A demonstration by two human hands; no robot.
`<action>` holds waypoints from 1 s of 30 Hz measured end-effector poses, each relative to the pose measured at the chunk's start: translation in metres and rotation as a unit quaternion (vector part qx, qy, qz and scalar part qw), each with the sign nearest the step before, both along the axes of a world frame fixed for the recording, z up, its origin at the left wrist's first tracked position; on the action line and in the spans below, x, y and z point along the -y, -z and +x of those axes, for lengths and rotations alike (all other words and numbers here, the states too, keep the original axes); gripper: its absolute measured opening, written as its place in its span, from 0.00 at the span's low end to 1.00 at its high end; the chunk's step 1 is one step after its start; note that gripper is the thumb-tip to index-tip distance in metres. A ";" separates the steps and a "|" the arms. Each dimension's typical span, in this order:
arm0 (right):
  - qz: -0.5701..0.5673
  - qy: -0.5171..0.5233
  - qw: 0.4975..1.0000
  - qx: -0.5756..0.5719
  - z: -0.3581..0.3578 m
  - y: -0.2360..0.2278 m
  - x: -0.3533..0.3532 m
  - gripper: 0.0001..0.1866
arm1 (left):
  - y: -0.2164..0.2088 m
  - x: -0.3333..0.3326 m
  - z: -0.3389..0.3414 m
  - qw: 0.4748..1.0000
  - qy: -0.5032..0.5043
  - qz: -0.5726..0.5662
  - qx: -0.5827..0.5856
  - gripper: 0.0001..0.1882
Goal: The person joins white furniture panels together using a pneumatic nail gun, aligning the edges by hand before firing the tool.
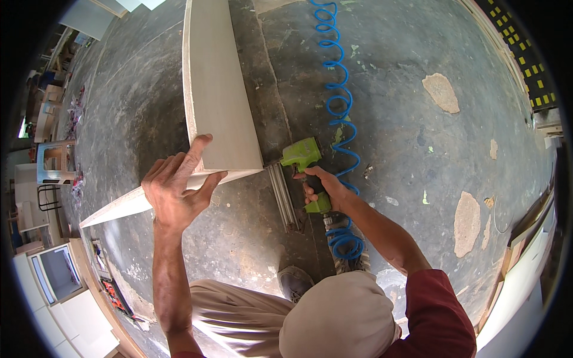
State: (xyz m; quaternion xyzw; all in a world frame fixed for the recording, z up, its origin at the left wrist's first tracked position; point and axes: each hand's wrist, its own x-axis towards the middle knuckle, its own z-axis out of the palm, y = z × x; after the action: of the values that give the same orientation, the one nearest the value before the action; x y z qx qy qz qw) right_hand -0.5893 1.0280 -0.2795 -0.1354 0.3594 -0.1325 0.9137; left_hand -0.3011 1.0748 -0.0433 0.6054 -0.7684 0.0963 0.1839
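A long pale wooden board [221, 77] stands on edge and meets a second white board [122, 206] at a corner. My left hand [179, 185] rests over that corner, fingers spread across the joint and thumb on the near board's face. In my right hand [325, 188] is a green pneumatic nail gun [301, 153], gripped by its handle. Its nose touches or nearly touches the outer side of the corner; I cannot tell which. The silver magazine [280, 197] slants down beneath it. From the handle's base runs a coiled blue air hose [346, 244].
The blue hose stretches away along the stained concrete floor [394, 77]. A stool [55, 161] stands at the far left, above a red-and-black tool case [116, 296] and white panels [77, 322]. More panels [519, 268] lean at the right. My shoe [293, 280] is close below the magazine.
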 end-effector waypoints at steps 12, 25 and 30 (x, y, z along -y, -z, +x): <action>0.000 0.003 1.000 0.000 0.000 0.003 -0.001 0.31 | 0.000 0.000 -0.002 1.000 -0.007 0.008 -0.010 0.38; 0.012 0.001 1.000 -0.006 0.001 0.004 0.000 0.27 | 0.000 0.000 -0.003 1.000 -0.008 0.003 -0.015 0.38; 0.015 0.003 1.000 -0.004 0.001 0.001 0.000 0.27 | -0.001 0.000 -0.003 1.000 -0.012 0.009 -0.021 0.39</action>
State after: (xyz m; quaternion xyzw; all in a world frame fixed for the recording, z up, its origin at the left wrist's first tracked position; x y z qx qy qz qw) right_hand -0.5884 1.0282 -0.2801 -0.1212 0.3652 -0.1289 0.9139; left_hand -0.3045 1.0750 -0.0426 0.6176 -0.7582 0.0793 0.1933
